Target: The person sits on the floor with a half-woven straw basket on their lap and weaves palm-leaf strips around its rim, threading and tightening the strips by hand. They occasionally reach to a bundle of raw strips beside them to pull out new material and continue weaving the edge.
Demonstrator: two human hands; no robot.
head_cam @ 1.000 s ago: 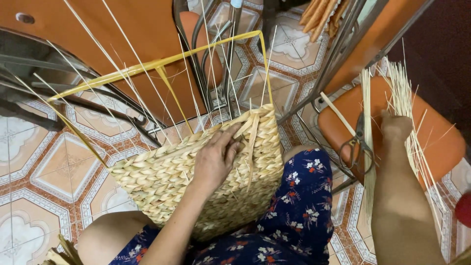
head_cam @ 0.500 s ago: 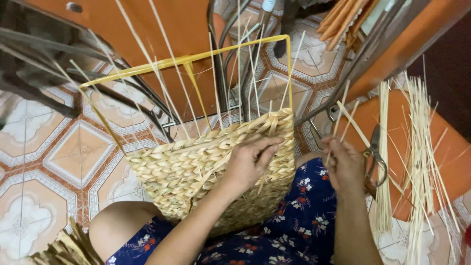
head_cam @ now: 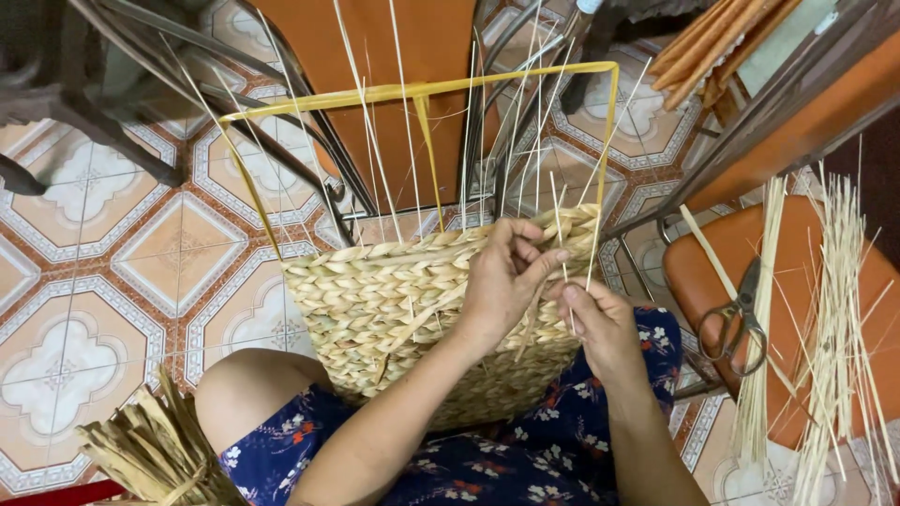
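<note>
A half-woven straw basket on a yellow frame rests on the person's lap. At its upper right corner, the left hand pinches a pale strand against the weave, and the right hand beside it pinches another thin upright strand. Scissors lie right of the basket on an orange seat

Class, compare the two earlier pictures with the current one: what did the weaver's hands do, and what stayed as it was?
The right hand came away from the pale straw bundle on the orange chair seat and moved left to the half-woven straw basket, where it now pinches a thin upright straw. The left hand shifted from lying flat on the weave to gripping the rim beside it. The basket stayed on the lap; the scissors remain on the seat.
</note>
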